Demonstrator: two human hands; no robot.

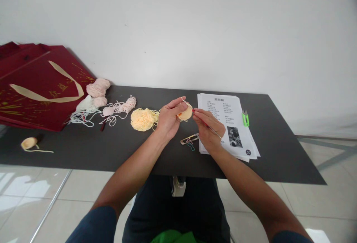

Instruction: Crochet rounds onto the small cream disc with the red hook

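A small round piece of pale yellow crochet (186, 113) is pinched in my left hand (170, 118), with a strand of yarn running over the index finger. Close by on its right, my right hand (208, 127) holds a thin crochet hook (211, 128) with a red part; its tip is near the edge of the piece. A yellow yarn ball (142, 119) lies left of my left hand, its loose strands reaching toward that hand. Under the hands, metal thread snips (189, 139) lie on the table beside a teal stitch marker (191, 146).
Printed sheets (223, 103) lie on the dark table (284, 150) at right, with green snips (245, 118) on their edge. Pink yarn (98, 87), white yarn (86, 105) and dark red bags (39, 83) are at left. A cream crochet cup (29, 143) sits at far left.
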